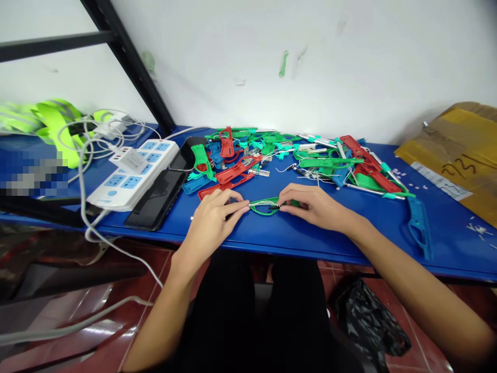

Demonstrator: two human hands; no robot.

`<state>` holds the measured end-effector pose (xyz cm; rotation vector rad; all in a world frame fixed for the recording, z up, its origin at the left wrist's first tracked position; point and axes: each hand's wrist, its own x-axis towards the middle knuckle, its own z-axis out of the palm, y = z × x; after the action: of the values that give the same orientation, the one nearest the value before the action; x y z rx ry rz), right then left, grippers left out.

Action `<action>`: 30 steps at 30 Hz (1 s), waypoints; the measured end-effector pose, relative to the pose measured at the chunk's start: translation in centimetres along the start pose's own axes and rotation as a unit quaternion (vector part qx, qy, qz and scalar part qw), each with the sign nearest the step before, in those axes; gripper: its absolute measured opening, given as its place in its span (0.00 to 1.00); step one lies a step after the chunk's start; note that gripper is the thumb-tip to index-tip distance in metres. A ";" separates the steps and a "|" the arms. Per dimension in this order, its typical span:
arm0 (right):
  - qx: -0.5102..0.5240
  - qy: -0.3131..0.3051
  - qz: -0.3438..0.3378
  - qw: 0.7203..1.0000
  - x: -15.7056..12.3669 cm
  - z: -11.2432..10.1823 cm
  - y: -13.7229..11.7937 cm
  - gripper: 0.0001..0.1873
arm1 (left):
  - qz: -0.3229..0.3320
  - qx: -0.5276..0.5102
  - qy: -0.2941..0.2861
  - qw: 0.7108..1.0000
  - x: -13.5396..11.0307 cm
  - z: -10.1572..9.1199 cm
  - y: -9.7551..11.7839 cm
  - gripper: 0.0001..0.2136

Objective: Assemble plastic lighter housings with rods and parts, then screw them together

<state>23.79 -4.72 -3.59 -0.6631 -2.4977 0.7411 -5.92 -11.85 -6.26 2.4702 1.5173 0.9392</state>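
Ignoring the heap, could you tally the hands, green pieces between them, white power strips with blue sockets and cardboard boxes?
Bare left hand and right hand: 2
Thin green plastic piece: 1
White plastic power strip with blue sockets: 1
Yellow-taped brown cardboard box: 1
Total: 5

Bare blue surface (pixel 380 213) opened to the right of the right hand (pixel 314 207), reaching the blue plastic piece (pixel 420 228) near the right front edge. Another free strip ran along the near edge between the hands, though the green plastic piece (pixel 265 212) bridged their fingertips above it. Red plastic pieces (pixel 238 170) crowded just beyond the left hand (pixel 215 212), while the smartphone (pixel 157 199) and power strip (pixel 130 182) blocked its left. A narrow gap led far between the two heaps, with thin wires intruding from its right; the wall (pixel 330 77) closed the far side, the cardboard box (pixel 454 150) the far right.
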 end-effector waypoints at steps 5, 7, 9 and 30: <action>0.001 0.023 0.007 1.000 0.2 0.4 0.1 0.11 | -0.004 -0.002 0.001 1.000 0.0 0.1 0.2 0.12; 0.003 0.028 0.019 0.999 0.2 0.5 0.0 0.11 | -0.004 -0.002 0.001 1.000 0.0 0.1 0.2 0.12; 0.006 0.030 0.037 0.999 0.3 0.5 -0.2 0.10 | -0.007 -0.001 0.000 1.000 0.0 0.2 0.1 0.12; 0.144 0.010 0.164 0.976 0.7 -0.3 -0.3 0.13 | -0.015 -0.027 0.001 1.000 0.0 0.2 -0.1 0.11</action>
<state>23.34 -4.45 -2.97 -0.9767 -2.2231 1.1818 -5.91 -11.75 -6.53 2.4030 1.5039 0.9659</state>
